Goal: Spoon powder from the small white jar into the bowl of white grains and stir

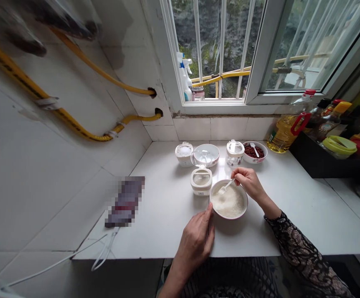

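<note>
My right hand (248, 182) pinches the handle of a small white plastic spoon (222, 190). The spoon's head is over the contents of a white bowl (228, 217), which holds pale grains with a whiter powdery patch on them. At the bowl's left side, my left hand (196, 236) holds its rim with the fingertips. Just left of the bowl stands a square container (201, 192) with its clear lid (200, 159) raised and some white contents inside.
Behind stand another container of white stuff (184, 159), a bowl with clear contents (212, 159), a clear jar (234, 154) and a bowl of dark red beans (262, 159) with a white spoon. An oil bottle (280, 132) stands right, beside a black rack (305, 159). A pixelated object (125, 203) lies left.
</note>
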`<action>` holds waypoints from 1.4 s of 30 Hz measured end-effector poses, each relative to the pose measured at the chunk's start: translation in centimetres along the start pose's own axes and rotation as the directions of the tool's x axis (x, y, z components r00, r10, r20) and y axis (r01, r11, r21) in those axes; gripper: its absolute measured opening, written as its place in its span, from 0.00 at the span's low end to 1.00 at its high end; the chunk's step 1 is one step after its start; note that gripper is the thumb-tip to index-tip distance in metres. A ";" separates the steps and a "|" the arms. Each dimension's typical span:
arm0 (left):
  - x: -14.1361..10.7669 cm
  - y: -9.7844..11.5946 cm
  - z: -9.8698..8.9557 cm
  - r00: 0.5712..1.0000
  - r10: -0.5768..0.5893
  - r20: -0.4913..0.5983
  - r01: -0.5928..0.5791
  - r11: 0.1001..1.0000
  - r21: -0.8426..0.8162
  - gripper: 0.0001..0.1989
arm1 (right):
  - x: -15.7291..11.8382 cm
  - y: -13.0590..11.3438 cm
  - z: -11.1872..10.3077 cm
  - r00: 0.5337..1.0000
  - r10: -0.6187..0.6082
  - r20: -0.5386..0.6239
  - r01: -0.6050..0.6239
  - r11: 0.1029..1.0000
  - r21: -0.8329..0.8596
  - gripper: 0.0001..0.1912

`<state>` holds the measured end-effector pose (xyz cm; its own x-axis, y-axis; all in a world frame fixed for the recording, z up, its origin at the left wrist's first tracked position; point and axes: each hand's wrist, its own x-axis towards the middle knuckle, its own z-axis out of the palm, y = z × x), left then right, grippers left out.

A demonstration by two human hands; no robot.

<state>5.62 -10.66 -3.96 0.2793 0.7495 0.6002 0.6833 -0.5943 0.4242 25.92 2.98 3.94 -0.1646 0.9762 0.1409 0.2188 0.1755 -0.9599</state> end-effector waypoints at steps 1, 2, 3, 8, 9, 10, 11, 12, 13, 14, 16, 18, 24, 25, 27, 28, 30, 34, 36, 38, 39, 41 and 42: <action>0.0 0.0 0.0 1.000 0.002 -0.001 -0.002 1.000 -0.001 0.36 | 0.0 0.0 0.0 1.000 -0.005 -0.007 0.005 1.000 -0.018 0.09; 0.0 0.0 0.0 1.000 0.003 -0.003 -0.003 1.000 -0.002 0.36 | 0.0 0.0 0.0 1.000 -0.007 -0.009 0.007 1.000 -0.026 0.09; 0.0 0.0 0.0 1.000 0.002 -0.003 -0.002 1.000 -0.002 0.36 | 0.0 0.0 0.0 1.000 -0.004 -0.005 0.004 1.000 -0.023 0.09; 0.0 -0.1 0.0 1.000 0.001 0.005 -0.001 1.000 -0.004 0.36 | 0.1 0.1 -0.1 1.000 0.009 -0.003 -0.009 1.000 0.009 0.09; 0.0 -0.1 0.0 1.000 0.001 0.005 -0.001 1.000 -0.005 0.36 | 0.2 0.1 -0.1 1.000 0.012 -0.006 -0.012 1.000 0.009 0.09; 0.0 -0.1 0.0 1.000 0.003 0.003 -0.003 1.000 -0.005 0.36 | 0.2 0.1 -0.1 1.000 0.017 -0.007 -0.017 1.000 0.012 0.09; 0.1 -0.1 0.0 1.000 0.004 0.002 -0.004 1.000 -0.004 0.36 | 0.2 0.1 -0.1 1.000 0.025 -0.005 -0.025 0.999 0.019 0.09; 0.1 -0.1 0.0 1.000 0.005 0.000 -0.005 1.000 -0.002 0.35 | 0.2 0.1 -0.1 0.999 0.034 -0.002 -0.034 0.999 0.029 0.09; 0.1 -0.1 0.0 1.000 0.006 -0.002 -0.006 1.000 -0.001 0.35 | 0.3 0.1 -0.1 0.999 0.040 0.004 -0.040 0.998 0.039 0.09; 0.1 -0.1 0.0 1.000 0.007 -0.003 -0.007 1.000 -0.001 0.35 | 0.3 0.1 -0.2 0.999 0.044 0.010 -0.045 0.998 0.048 0.09; 0.1 -0.1 0.0 1.000 0.010 -0.005 -0.010 1.000 -0.002 0.35 | 0.3 0.1 -0.2 0.999 0.049 0.015 -0.050 0.997 0.061 0.09; 0.0 0.0 0.0 1.000 0.009 -0.006 -0.009 1.000 -0.003 0.36 | 0.3 0.1 -0.2 0.998 0.054 0.014 -0.055 0.996 0.072 0.09; 0.0 -0.1 0.0 1.000 0.009 -0.004 -0.009 1.000 -0.001 0.36 | 0.4 0.2 -0.2 0.997 0.068 0.021 -0.070 0.992 0.107 0.09; 0.0 -0.1 0.0 1.000 0.012 -0.006 -0.012 1.000 0.000 0.36 | 0.4 0.2 -0.2 0.997 0.069 0.019 -0.071 0.991 0.112 0.08; 0.1 -0.1 0.1 1.000 0.014 -0.007 -0.014 1.000 0.003 0.36 | 0.5 0.3 -0.2 0.997 0.070 0.018 -0.072 0.989 0.127 0.08; 0.1 -0.1 0.1 1.000 0.015 -0.007 -0.015 1.000 0.003 0.36 | 0.5 0.3 -0.2 0.997 0.071 0.018 -0.072 0.988 0.138 0.08; 0.0 -0.2 0.1 1.000 0.014 -0.006 -0.014 1.000 0.005 0.36 | 0.5 0.3 -0.3 0.997 0.072 0.018 -0.074 0.983 0.169 0.08; 0.0 -0.1 0.2 1.000 0.018 -0.011 -0.018 1.000 0.007 0.36 | 0.4 0.2 -0.3 0.998 0.066 0.014 -0.068 0.980 0.185 0.08; 0.0 -0.1 0.2 1.000 0.016 -0.010 -0.016 1.000 0.006 0.36 | 0.4 0.1 -0.2 0.998 0.064 0.015 -0.066 0.981 0.182 0.08; 0.0 -0.1 0.2 1.000 0.015 -0.008 -0.015 1.000 0.006 0.36 | 0.4 0.0 -0.2 0.997 0.070 0.021 -0.073 0.977 0.199 0.08; 0.0 -0.1 0.2 1.000 0.016 -0.008 -0.016 1.000 0.005 0.36 | 0.4 0.0 -0.2 0.997 0.075 0.021 -0.078 0.974 0.212 0.08; 0.0 -0.1 0.2 1.000 0.016 -0.007 -0.016 1.000 0.004 0.36 | 0.4 -0.1 -0.3 0.996 0.088 0.023 -0.091 0.968 0.236 0.07; 0.0 -0.1 0.2 1.000 0.016 -0.007 -0.016 1.000 0.004 0.36 | 0.4 -0.1 -0.3 0.995 0.095 0.024 -0.098 0.964 0.246 0.07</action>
<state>5.66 -10.56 -4.11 0.2855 0.7378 0.6117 0.6813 -0.6052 0.4119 26.15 3.36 4.20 -0.1658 0.9852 0.0436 -0.0095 0.0427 -0.9990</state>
